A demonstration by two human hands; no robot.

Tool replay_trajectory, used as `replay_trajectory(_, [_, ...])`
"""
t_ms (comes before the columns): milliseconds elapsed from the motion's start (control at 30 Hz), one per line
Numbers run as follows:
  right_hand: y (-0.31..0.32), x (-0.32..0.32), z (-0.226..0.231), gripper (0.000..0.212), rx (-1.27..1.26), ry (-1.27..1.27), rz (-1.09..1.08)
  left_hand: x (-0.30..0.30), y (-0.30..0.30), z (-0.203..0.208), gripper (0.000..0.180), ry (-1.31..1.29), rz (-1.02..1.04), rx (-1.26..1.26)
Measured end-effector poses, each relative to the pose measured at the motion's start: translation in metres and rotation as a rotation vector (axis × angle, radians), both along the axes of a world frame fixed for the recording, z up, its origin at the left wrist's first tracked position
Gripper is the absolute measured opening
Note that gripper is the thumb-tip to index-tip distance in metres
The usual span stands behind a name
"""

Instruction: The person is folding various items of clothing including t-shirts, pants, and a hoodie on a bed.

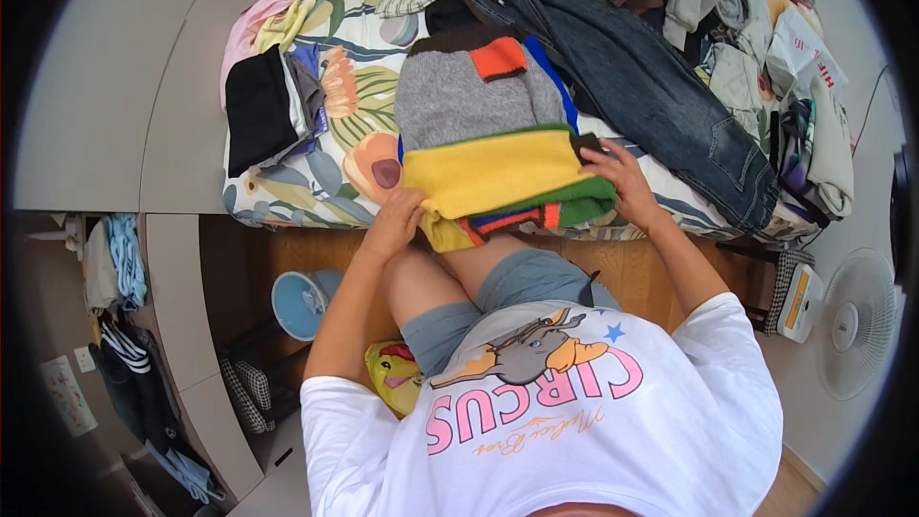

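1. In the head view, my only one, I see the knit sweater [488,158] laid flat on the near part of the bed [327,165]. Its lower end passes the bed edge, toward the person's legs [416,289].
2. The left hand [395,222] is narrow: thumb and fingers pinch the lower left corner of the yellow part.
3. The right hand [624,184] is at the opposite side, where dark and green knit meet. Its fingers are a little spread; I cannot tell whether they grip the cloth or only touch it.
4. The step in hand, I judge, is to arrange these lower layers. For good work, I would bring both corners level and make the yellow edge straight.
5. The green layer below looks uneven, so I would smooth it with flat fingers. Knit probably stretches easily; a light pull should be enough.
6. The overhanging part could slip down, so I would support it from below. The jeans [627,77] lie just beside, on the right, and could catch a sleeve.
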State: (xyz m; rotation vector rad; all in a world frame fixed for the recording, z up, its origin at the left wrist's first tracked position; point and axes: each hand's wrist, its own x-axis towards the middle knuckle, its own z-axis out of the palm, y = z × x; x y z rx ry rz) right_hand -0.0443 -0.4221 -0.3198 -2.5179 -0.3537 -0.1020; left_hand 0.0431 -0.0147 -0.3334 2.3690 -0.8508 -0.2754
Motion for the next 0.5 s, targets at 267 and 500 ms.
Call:
replay_trajectory(267, [-0.009, -0.015, 0.040, 0.036, 0.133, 0.380, 0.192, -0.014, 0.027, 0.035, 0.025, 0.748, -0.001, -0.087])
replay_trajectory(500, [-0.008, 0.103, 0.022, 0.039, 0.848, 0.733, -0.222, 0.077, 0.014, 0.035, 0.047, 1.234, 0.258, -0.603])
